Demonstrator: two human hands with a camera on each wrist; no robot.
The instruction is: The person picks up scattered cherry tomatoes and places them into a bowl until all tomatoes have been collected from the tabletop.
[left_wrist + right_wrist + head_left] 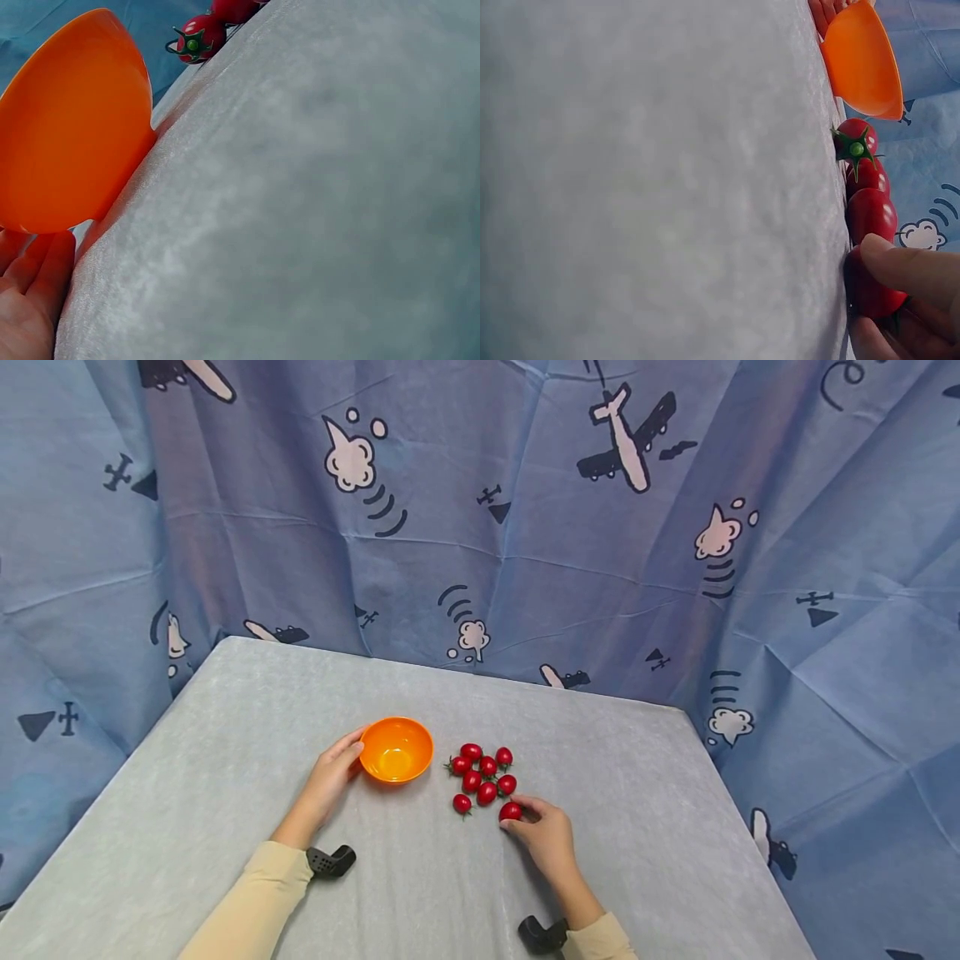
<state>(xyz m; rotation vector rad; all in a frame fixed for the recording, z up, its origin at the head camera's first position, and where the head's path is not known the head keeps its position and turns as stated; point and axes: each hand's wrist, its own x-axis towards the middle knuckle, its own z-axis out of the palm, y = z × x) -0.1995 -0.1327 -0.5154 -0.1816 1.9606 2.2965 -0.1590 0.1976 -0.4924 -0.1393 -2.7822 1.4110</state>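
An orange bowl [396, 752] stands upright on the table, its inside bare. At its left side is my left hand [335, 771], its fingers touching the outer wall; in the left wrist view the fingers [46, 274] look fairly straight against the bowl [71, 127]. My right hand [550, 837] pinches a red cherry tomato [510, 811] between thumb and fingers, low over the cloth. The right wrist view shows the thumb [911, 266] lying across this tomato [870, 289]. A loose group of several more cherry tomatoes [487, 792], with green stems, lies between bowl and right hand.
A pale grey cloth covers the table [420, 877]. Behind and beside it hangs a blue curtain [450, 477] printed with planes and clouds. One tomato [462, 803] sits a little apart, at the near left of the group. Black devices [332, 862] are worn at both wrists.
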